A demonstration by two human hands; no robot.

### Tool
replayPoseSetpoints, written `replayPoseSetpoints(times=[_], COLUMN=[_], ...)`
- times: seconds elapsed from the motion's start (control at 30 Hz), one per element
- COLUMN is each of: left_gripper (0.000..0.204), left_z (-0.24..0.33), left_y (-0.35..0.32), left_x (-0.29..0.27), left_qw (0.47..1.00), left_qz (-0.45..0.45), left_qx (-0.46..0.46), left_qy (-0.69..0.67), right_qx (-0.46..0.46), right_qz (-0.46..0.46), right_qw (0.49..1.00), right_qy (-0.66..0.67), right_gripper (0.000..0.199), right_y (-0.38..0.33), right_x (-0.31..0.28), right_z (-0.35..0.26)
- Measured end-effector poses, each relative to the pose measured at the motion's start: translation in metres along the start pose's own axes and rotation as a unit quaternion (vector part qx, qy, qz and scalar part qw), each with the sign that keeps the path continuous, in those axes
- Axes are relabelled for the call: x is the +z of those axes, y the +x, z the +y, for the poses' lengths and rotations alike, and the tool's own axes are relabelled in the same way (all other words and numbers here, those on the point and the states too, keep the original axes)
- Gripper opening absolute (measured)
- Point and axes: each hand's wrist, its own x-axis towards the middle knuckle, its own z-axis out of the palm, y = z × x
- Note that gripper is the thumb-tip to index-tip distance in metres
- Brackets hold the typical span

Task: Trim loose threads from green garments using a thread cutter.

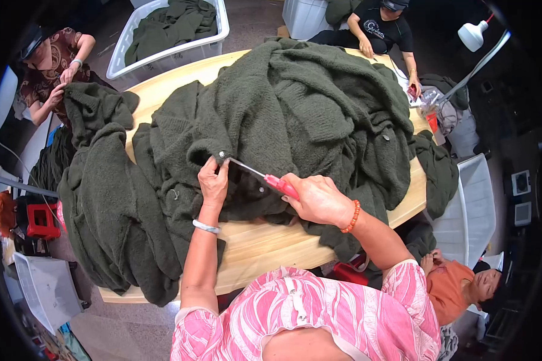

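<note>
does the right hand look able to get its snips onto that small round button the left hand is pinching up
Probably yes: the right hand already aims the pink-handled metal snips at the small round button, with nothing between.

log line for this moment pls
left hand: pinching dark green knit by a button | right hand: holding pink-handled snips, tip at that spot | wooden table: piled knitwear

Both forearms rise from the lower edge toward the frame's centre. The left hand (214, 180) pinches with fingertips curled, wrist nearly upright. The right hand (319, 200), just right of centre, is closed in a grip, knuckles up.
</note>
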Motion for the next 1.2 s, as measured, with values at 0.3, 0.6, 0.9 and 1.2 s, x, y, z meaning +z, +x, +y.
replayPoseSetpoints(times=[0.3,0.6,0.9,1.2], left_gripper=[0.013,0.02,0.029,0.048], left_z=[0.031,0.161,0.181,0.042], left_y=[-0.005,-0.038,-0.057,-0.03], left_x=[0.001,0.052,0.04,-0.032], left_qw=[0.982,0.978,0.976,0.986], left_qz=[-0.054,-0.154,-0.075,-0.113], left_qx=[0.143,0.127,0.205,0.029], left_qy=[0.112,-0.068,-0.019,0.117], right_qx=[0.07,0.013,-0.066,-0.254], right_qz=[0.079,0.149,0.288,0.288], right_qw=[0.994,0.921,0.858,0.82], right_qy=[0.043,0.36,0.42,0.425], right_gripper=[0.027,0.025,0.027,0.042], right_y=[-0.001,-0.004,-0.01,-0.113], right_x=[0.004,0.011,-0.017,-0.111], right_z=[0.017,0.042,0.02,0.032])
